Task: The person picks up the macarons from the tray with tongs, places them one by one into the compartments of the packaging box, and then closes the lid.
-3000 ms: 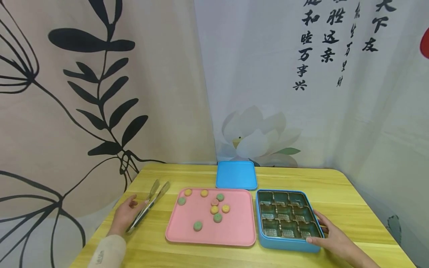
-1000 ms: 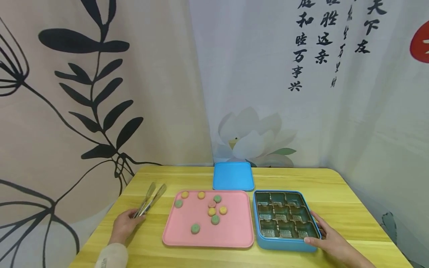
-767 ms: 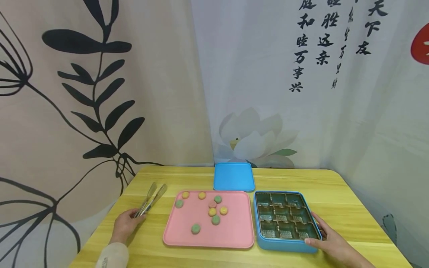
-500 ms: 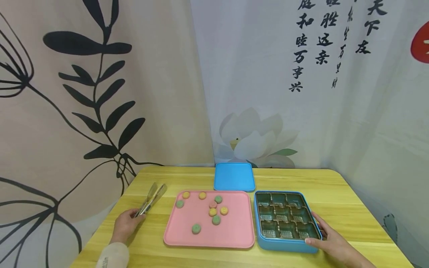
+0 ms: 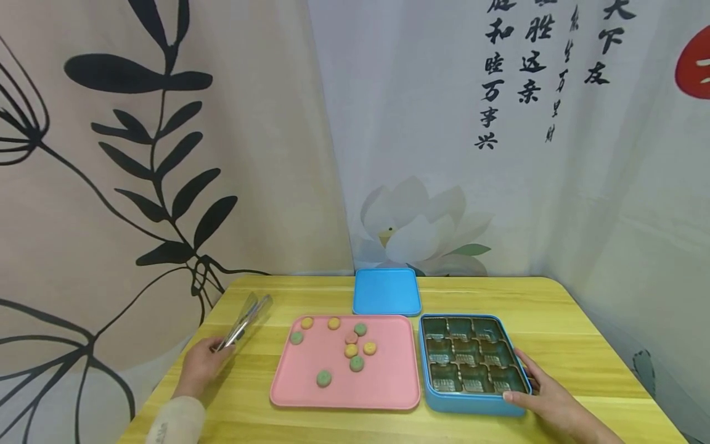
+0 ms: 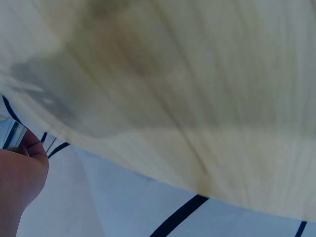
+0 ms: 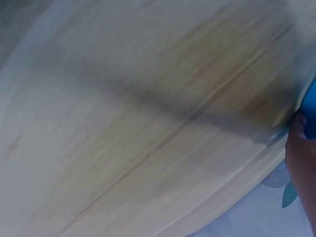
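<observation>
At the left of the table my left hand (image 5: 204, 365) holds metal tongs (image 5: 244, 322) near their joined end. The tips point away from me, and a shadow lies beneath them. In the left wrist view only part of the left hand (image 6: 22, 175) and a piece of the tongs (image 6: 12, 132) show. My right hand (image 5: 546, 391) grips the near right corner of a blue box (image 5: 477, 404), thumb on the rim and fingers along the side. Inside the box is a clear insert with several square compartments. The right wrist view catches the right hand (image 7: 300, 153) against the blue box (image 7: 310, 111).
Between the hands lies a pink tray (image 5: 383, 391) bearing several small round pieces, such as a green one (image 5: 324, 378), a yellow one (image 5: 370, 348) and a pink one (image 5: 351, 337). A blue lid (image 5: 387, 291) lies behind it on the wooden table (image 5: 532, 302), before a printed curtain.
My left hand was beside the tongs with nothing held, then took hold of them. Now it has raised them slightly, their tips nearer together. The right hand stays on the blue box.
</observation>
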{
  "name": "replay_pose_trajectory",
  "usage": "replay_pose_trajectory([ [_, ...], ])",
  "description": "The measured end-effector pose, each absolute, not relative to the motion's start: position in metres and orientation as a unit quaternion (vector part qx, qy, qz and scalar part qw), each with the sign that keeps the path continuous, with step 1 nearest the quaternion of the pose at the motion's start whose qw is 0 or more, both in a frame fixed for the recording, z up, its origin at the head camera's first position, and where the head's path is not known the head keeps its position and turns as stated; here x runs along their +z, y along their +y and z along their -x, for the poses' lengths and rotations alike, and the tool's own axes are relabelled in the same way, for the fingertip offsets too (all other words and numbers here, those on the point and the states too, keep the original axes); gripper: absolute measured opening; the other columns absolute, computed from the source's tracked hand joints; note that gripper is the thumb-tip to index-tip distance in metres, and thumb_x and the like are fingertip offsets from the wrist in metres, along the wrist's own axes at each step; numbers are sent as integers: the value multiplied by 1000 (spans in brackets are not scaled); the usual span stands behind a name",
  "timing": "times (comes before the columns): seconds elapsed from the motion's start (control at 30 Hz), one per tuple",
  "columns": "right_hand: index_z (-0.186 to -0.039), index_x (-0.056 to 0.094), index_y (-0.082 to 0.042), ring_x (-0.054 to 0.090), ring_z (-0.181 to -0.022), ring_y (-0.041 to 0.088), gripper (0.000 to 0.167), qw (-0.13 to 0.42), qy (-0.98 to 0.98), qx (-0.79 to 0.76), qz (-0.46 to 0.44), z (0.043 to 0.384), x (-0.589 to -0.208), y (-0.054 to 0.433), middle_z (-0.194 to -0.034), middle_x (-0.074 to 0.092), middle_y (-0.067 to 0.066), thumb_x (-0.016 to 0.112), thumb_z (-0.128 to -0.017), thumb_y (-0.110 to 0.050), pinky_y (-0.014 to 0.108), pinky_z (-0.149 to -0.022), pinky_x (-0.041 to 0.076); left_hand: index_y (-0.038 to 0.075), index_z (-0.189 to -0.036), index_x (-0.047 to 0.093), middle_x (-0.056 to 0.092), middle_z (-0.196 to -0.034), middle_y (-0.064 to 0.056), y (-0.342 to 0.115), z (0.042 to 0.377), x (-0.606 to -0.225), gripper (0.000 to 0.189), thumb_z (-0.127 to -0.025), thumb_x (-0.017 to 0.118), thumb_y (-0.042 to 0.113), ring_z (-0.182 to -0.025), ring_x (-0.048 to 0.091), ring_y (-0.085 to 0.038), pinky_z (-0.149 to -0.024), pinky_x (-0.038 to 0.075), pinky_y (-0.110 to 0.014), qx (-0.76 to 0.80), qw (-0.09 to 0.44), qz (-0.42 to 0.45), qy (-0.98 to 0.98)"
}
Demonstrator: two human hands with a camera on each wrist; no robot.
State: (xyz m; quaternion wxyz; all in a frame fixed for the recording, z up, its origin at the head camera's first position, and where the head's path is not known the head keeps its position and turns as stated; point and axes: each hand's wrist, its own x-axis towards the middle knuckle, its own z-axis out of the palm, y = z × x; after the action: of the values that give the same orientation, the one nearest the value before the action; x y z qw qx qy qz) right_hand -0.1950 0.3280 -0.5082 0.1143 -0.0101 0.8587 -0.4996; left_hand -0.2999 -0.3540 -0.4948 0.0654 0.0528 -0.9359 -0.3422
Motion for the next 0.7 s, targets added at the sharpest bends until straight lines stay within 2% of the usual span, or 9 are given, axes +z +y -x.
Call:
replay_pose_trajectory([
  [0.3, -157, 0, -1, 37, -129, 55, 97, 111, 855, -506, 8, 193, -507, 327, -145, 24, 45, 70, -94, -26, 55, -94, 45, -8, -129, 57, 63, -108, -18, -352, 307, -484, 51, -97, 64, 30, -90, 56, -27, -71, 46, -36, -342, 66, -27, -937],
  [0.57, -157, 0, -3, 29, -132, 59, 98, 115, 854, -507, 4, 193, -508, 327, -147, 20, 45, 70, -93, -28, 60, -97, 41, -7, -129, 57, 63, -118, -25, -346, 311, -478, 49, -95, 66, 28, -99, 58, -33, -85, 47, -49, -334, 68, -10, -940],
  [0.7, -158, 1, -3, 26, -134, 61, 99, 115, 857, -502, 3, 193, -508, 327, -148, 18, 46, 71, -93, -29, 62, -97, 39, -8, -129, 57, 64, -114, -24, -344, 310, -471, 48, -96, 67, 26, -95, 59, -30, -79, 48, -43, -340, 68, 3, -938],
])
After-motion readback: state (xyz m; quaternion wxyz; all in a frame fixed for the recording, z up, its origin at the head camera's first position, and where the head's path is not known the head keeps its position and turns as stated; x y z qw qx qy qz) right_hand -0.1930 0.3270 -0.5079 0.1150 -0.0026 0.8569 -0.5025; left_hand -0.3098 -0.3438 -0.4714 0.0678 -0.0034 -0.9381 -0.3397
